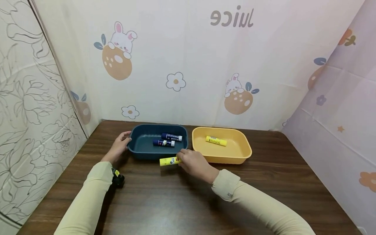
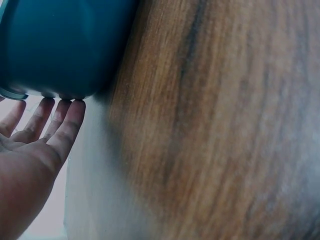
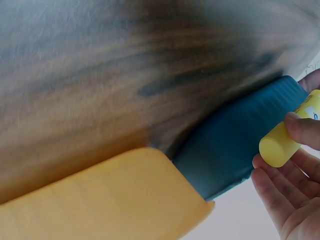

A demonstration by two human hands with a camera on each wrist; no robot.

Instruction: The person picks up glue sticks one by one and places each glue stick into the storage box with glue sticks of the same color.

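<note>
My right hand [image 1: 195, 163] pinches a yellow glue stick [image 1: 169, 161] by one end, in front of the dark blue tray [image 1: 147, 155]. In the right wrist view, the thumb lies on one side of the yellow tube [image 3: 278, 146] and fingers on the other. Two dark blue glue sticks with white ends, one [image 1: 171, 137] behind the other [image 1: 163, 143], lie in that tray. My left hand [image 1: 117, 148] is at its left end. Its fingers stretch out and their tips touch the tray wall [image 2: 65, 55] in the left wrist view.
A yellow tray [image 1: 223, 159] stands close to the right of the blue one, with a yellow glue stick [image 1: 216, 140] lying in it. Both trays sit near the back of the brown wooden table [image 1: 164, 202]. Behind them hangs a printed curtain [image 1: 199, 104].
</note>
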